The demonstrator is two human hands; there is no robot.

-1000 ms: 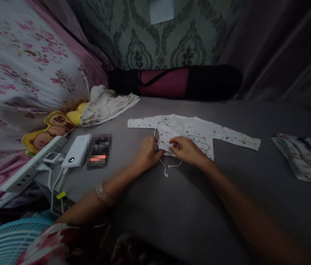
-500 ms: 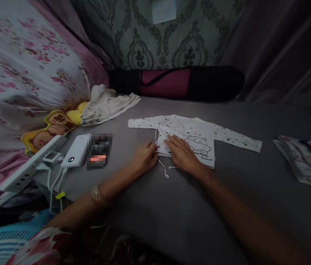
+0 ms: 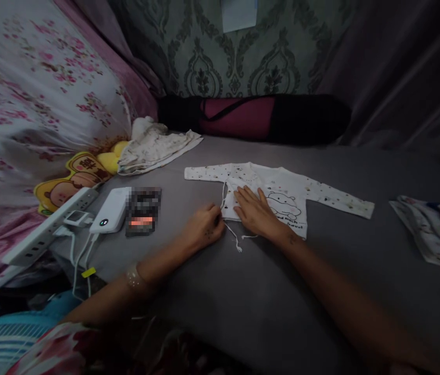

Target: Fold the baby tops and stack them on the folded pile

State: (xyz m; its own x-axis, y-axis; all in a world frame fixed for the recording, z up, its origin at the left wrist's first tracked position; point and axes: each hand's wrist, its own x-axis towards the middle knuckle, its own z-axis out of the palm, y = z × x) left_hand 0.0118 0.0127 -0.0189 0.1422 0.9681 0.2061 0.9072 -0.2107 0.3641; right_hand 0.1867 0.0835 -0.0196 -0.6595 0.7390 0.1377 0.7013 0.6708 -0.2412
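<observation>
A white long-sleeved baby shirt (image 3: 286, 182) lies spread flat, with small prints on its sleeves and a hippo-like outline on the front. My right hand (image 3: 256, 212) rests palm down on the shirt front, fingers stretched out. At the shirt's lower left corner, my left hand (image 3: 207, 225) has its fingers curled in a pinch on the edge; the fingertips are partly hidden. White tie strings (image 3: 235, 239) trail from the shirt's side and hem between the two hands.
On the grey bed sheet (image 3: 243, 302), folded clothes (image 3: 434, 229) lie at right. A crumpled printed garment (image 3: 159, 151) and yellow plush (image 3: 83, 179) are at left. Nearer are a power strip (image 3: 48, 229), a power bank (image 3: 112, 211) and a blue fan (image 3: 9, 344). A long black-and-maroon bag (image 3: 239, 117) lines the back.
The view has shifted slightly. My left hand has drawn a little away from the shirt's edge, fingers still curled. My right hand stays flat on the front, slightly shifted.
</observation>
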